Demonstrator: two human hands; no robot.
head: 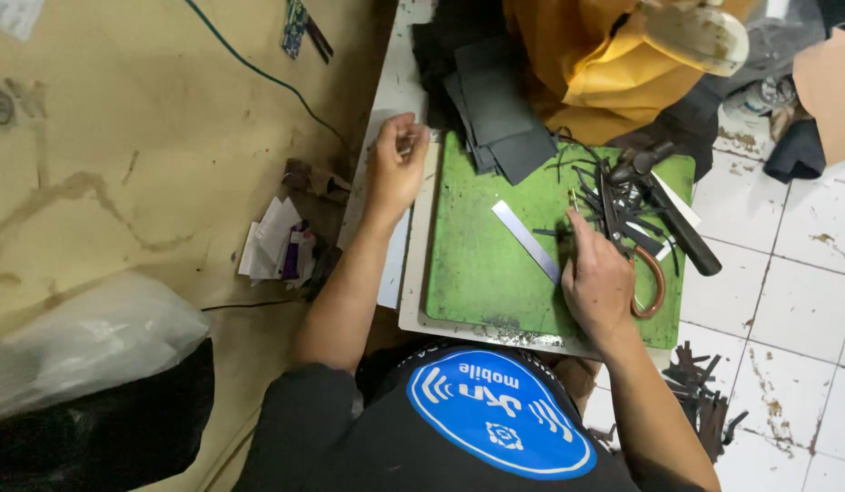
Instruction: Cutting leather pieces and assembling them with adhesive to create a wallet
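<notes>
— Green cutting mat (pixel 482 264): plastic or rubber by the look, matt, scuffed, dusted with dark specks. Underneath, a pale board (pixel 413 273), smooth, grimy at the edge.

— And under the right hand (pixel 597 287)?

— Flat ruler (pixel 526 240), metal, dull silver sheen. Beside it thin black offcuts (pixel 614 205), leather-like or synthetic, matt. Scissors (pixel 655 273) with brown loop handle, glossy; dark matt body.

— By the left hand (pixel 395 164)?

— Stack of dark grey sheets (pixel 500 114), smooth, matt, stiffish, perhaps leather or faux leather. Behind, mustard-yellow cloth (pixel 587 73), soft, creased.

— Surroundings?

— White floor tiles (pixel 787 273), glazed, stained. Brown paper or cardboard sheet (pixel 122 164), rough, blotched. Clear plastic bag (pixel 85 346), glossy, crinkled.
</notes>
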